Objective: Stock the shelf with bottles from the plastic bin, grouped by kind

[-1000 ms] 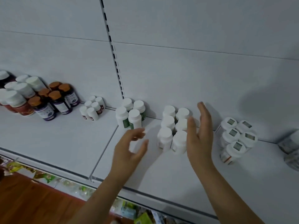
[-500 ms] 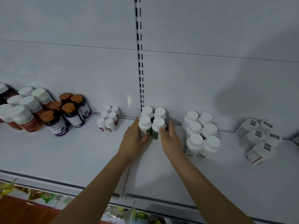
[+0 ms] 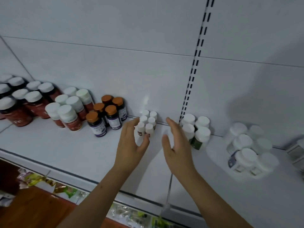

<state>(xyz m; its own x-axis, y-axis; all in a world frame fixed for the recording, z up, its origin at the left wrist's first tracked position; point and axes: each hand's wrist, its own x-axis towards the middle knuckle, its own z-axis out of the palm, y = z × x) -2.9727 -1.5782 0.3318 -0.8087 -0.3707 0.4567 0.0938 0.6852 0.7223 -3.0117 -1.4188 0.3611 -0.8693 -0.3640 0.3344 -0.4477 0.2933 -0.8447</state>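
Note:
A cluster of several small white-capped bottles (image 3: 148,121) stands at the back of the white shelf (image 3: 69,147). My left hand (image 3: 131,143) is open beside that cluster, its fingers touching the front-left bottles. My right hand (image 3: 176,145) is open and flat to the right of the cluster, apart from it. Just behind my right hand stand white bottles with green labels (image 3: 197,129). The plastic bin is out of view.
Orange-capped dark bottles (image 3: 107,116) and red bottles with white caps (image 3: 65,109) stand to the left. More white bottles (image 3: 246,148) are grouped to the right. A slotted upright (image 3: 195,63) runs up the back wall. Packets lie on a lower shelf (image 3: 49,183).
Both hands left the green-label bottles and moved left to the cluster of small bottles. The view has swung left with them.

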